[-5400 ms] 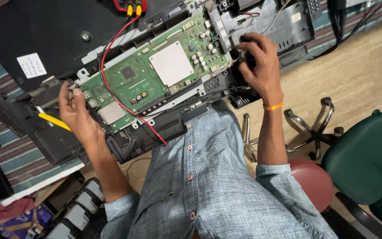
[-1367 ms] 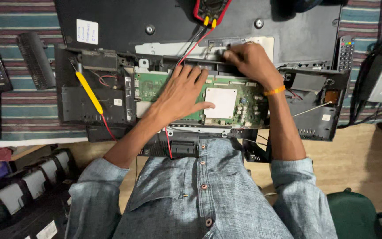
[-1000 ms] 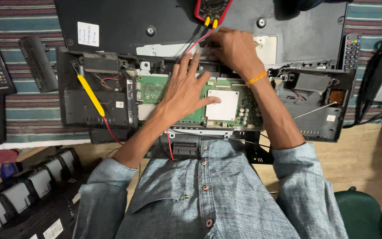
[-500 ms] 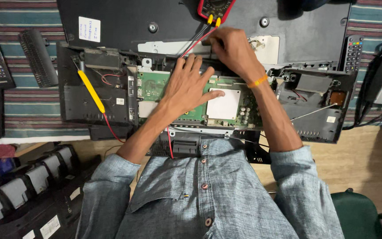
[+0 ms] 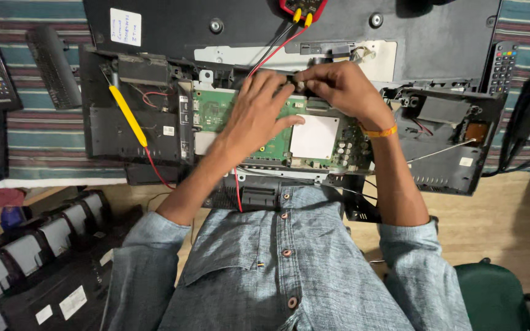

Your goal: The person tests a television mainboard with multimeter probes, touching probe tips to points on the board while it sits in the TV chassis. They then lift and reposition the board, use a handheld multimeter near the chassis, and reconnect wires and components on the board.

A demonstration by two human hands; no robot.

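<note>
The left hand (image 5: pixel 259 116) lay spread, palm down, on the green circuit board (image 5: pixel 216 110) seated in the open black chassis (image 5: pixel 118 129). The right hand (image 5: pixel 335 89) pinched a small dark part at the board's far edge, fingertips meeting the left's. A yellow-handled screwdriver (image 5: pixel 127 115) lay well apart to the left; striped cloth (image 5: pixel 32 135) flanked the chassis.
</note>
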